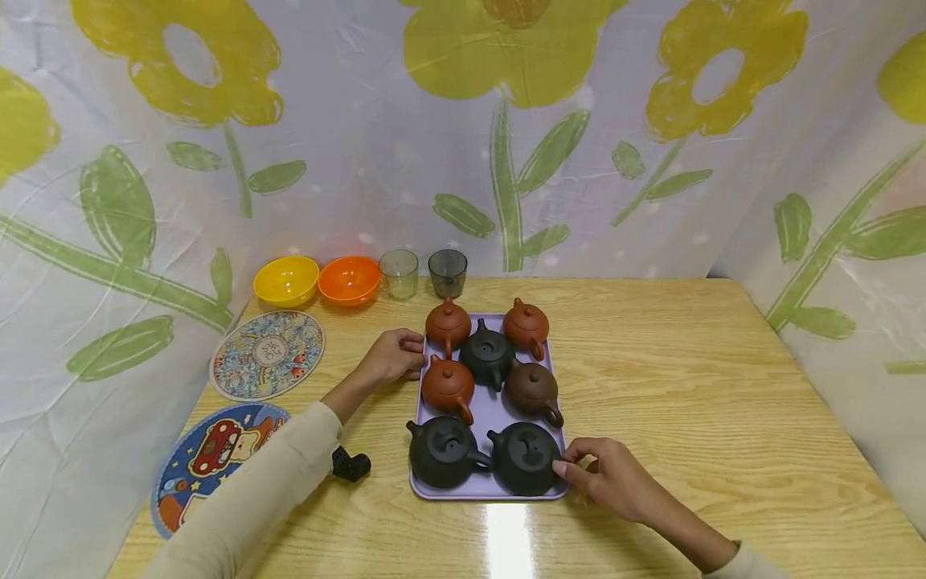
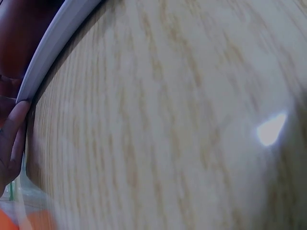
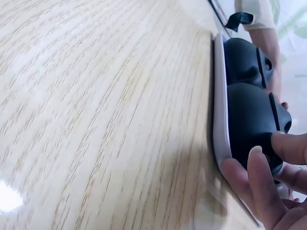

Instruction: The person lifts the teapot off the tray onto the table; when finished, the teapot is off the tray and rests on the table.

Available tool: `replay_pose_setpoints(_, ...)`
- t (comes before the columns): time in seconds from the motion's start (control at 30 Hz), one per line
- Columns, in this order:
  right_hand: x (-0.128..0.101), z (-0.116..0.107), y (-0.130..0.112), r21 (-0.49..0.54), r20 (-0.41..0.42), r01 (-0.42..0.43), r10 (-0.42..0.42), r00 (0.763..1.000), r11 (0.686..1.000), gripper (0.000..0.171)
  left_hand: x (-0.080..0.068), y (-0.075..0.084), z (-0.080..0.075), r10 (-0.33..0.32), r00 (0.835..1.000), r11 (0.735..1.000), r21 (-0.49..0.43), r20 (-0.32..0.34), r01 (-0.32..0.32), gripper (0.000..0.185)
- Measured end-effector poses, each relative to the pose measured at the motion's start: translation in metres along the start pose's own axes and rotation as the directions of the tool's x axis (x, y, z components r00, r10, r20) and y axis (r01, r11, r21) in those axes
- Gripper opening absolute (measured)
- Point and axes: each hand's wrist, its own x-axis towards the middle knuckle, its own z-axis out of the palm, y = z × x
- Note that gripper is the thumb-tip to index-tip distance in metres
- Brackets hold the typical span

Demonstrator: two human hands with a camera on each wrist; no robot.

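A lavender tray (image 1: 492,418) lies on the wooden table (image 1: 687,386) and carries several small teapots. There are red-brown ones (image 1: 448,324) at the back, a dark brown one (image 1: 532,388) and black ones (image 1: 443,451) at the front. My left hand (image 1: 415,354) grips the tray's left edge, and its fingers (image 2: 14,139) meet the rim (image 2: 57,43). At the near right corner my right hand (image 1: 571,466) pinches the tray's rim (image 3: 219,120). Its fingers (image 3: 259,172) touch the front right black teapot (image 3: 249,120).
A yellow bowl (image 1: 285,280), an orange bowl (image 1: 349,278) and two glasses (image 1: 399,273) stand at the back left. Two round printed mats (image 1: 268,354) lie left of the tray. A small black object (image 1: 350,464) sits by my left sleeve. Flowered curtains enclose the table.
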Motion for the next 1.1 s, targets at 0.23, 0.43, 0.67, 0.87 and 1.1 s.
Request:
replay_pose_setpoints(0.23, -0.002, -0.007, -0.004, 0.022, -0.006, -0.031, 0.031, 1.000, 0.999, 0.019, 0.002, -0.001, 0.000, 0.003, 1.000, 1.000, 0.017, -0.002, -0.003, 0.047)
replay_pose_setpoints(0.43, -0.003, -0.016, -0.009, 0.025, 0.022, -0.026, 0.025, 0.999, 0.999, 0.021, 0.000, -0.001, 0.000, 0.005, 1.000, 1.000, 0.024, -0.006, -0.005, 0.047)
replay_pose_setpoints(0.67, -0.004, -0.029, -0.014, 0.018, 0.039, -0.005, 0.005, 0.999, 1.000, 0.022, -0.001, -0.002, 0.000, 0.003, 1.000, 1.000, 0.003, 0.002, -0.003, 0.047)
replay_pose_setpoints(0.87, -0.004, -0.049, -0.023, 0.003, 0.037, 0.017, -0.017, 0.999, 1.000, 0.018, 0.000, -0.005, 0.001, -0.013, 1.000, 1.000, -0.012, 0.014, 0.014, 0.048)
replay_pose_setpoints(1.1, 0.001, -0.074, -0.036, -0.032, 0.002, 0.036, -0.036, 0.999, 0.999, 0.018, 0.000, -0.002, -0.001, 0.002, 1.000, 1.000, -0.009, 0.010, -0.002, 0.049)
